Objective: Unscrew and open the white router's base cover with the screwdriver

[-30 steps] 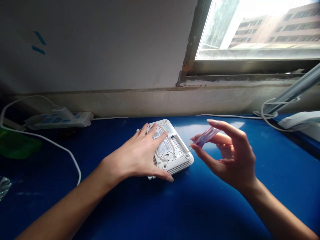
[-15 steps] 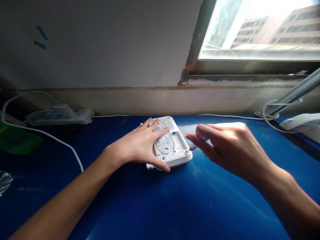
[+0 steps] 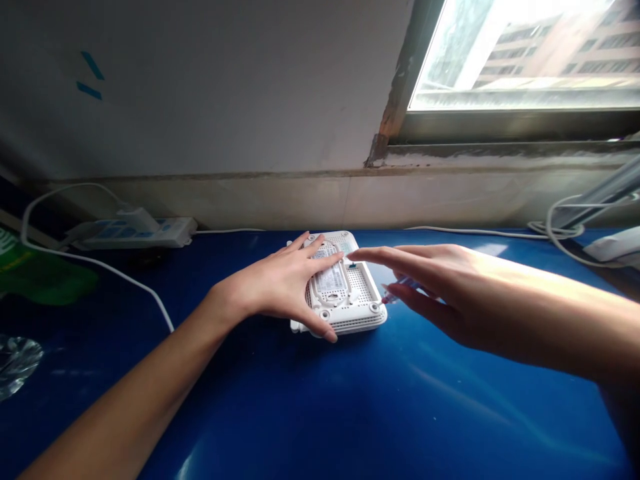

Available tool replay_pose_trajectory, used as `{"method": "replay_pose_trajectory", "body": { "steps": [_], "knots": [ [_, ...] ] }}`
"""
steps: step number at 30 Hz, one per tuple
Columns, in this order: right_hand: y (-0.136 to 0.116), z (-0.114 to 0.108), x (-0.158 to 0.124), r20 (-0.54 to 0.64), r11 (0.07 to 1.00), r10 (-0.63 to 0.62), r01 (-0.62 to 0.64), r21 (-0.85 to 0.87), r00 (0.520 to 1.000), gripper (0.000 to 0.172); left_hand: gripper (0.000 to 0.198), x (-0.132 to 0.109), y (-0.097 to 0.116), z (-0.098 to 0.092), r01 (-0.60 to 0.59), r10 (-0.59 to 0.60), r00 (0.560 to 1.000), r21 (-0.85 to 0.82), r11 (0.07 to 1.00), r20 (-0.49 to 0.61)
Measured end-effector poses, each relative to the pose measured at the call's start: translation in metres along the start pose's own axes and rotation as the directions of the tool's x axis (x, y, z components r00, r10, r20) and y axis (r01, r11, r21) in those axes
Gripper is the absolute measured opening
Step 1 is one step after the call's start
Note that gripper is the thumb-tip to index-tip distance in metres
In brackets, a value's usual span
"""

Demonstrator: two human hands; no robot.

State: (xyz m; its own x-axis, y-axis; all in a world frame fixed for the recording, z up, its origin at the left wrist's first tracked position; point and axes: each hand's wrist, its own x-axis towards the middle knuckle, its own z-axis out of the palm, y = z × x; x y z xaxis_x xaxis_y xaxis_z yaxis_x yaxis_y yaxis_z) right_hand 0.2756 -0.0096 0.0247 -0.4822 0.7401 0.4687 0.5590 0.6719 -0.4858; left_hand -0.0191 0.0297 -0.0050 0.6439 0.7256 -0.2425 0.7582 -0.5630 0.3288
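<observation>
A white perforated plastic device [image 3: 363,283] with a printed label lies on the blue table [image 3: 320,407]. My left hand [image 3: 287,280] rests on its left part with the fingers spread, the thumb at the near edge. My right hand [image 3: 425,273] is over the device's right side, its index finger stretched to a small dark-green piece [image 3: 353,265] in the recess. Its thumb is apart from the index finger. Beneath my right hand, at the device's right corner, is a small clear and purplish item [image 3: 400,291], partly hidden by the fingers.
A white power strip [image 3: 135,232] with a plugged-in cable stands at the back left. Green packaging [image 3: 45,273] and crumpled clear plastic [image 3: 19,365] lie at the left. A metal pole [image 3: 600,193] with coiled white cable stands at the back right.
My right hand has opened from a pinch, and its index finger has extended left over the device. My left hand stays on the device. The view has shifted slightly.
</observation>
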Motion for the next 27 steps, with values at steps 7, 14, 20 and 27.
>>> {"method": "replay_pose_trajectory", "body": {
  "steps": [7,14,20,27],
  "knots": [
    [-0.022,0.018,0.019,0.324,0.938,-0.013,0.124,-0.324,0.946,0.02,0.143,0.0,-0.011,-0.005,-0.042,0.044,0.999,-0.086,0.995,0.027],
    [-0.025,0.022,0.021,0.337,0.959,-0.118,0.195,-0.204,0.934,0.069,0.132,0.002,-0.017,-0.008,-0.117,0.119,0.992,-0.057,0.991,0.033],
    [-0.02,0.021,0.018,0.365,0.953,-0.127,0.215,-0.212,0.922,0.082,0.13,0.001,-0.014,-0.008,-0.126,0.127,0.991,-0.039,0.991,0.038],
    [-0.019,0.03,0.02,0.299,0.953,-0.071,0.154,-0.263,0.952,0.057,0.142,-0.001,-0.011,0.001,-0.092,0.09,0.995,0.061,0.994,0.043]
  ]
}}
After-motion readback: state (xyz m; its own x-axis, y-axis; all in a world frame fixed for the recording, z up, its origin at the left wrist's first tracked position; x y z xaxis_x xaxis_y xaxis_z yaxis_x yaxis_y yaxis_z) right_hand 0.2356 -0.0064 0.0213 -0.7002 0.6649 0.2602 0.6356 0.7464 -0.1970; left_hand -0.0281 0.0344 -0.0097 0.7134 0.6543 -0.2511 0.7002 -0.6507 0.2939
